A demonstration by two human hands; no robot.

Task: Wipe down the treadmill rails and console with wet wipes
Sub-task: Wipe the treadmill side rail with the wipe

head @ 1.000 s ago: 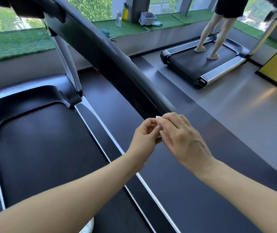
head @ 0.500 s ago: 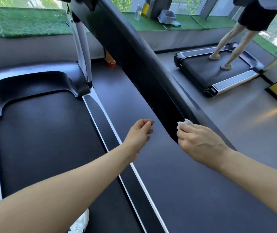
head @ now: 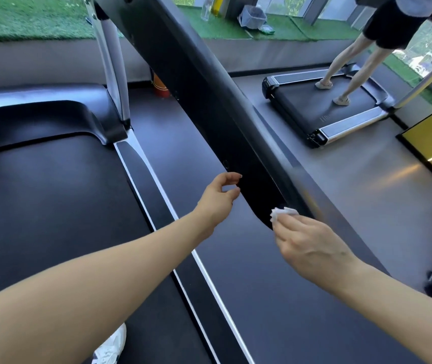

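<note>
- A crumpled white wet wipe is pinched in the grip of the right hand, protruding at the fingertips toward 11 o'clock.
- The wipe is held against the lower end of the black treadmill rail.
- The left hand is kept empty, fingers loosely curled apart, just beside the rail at 9 o'clock from the wipe.

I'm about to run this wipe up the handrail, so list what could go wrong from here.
1. The wet wipe is a small wad pinched by the right hand; it may slip out or skip much of the broad black handrail.
2. The left hand is open beside the rail, not gripping it, so leaning forward along the belt could leave you unsteady.
</note>
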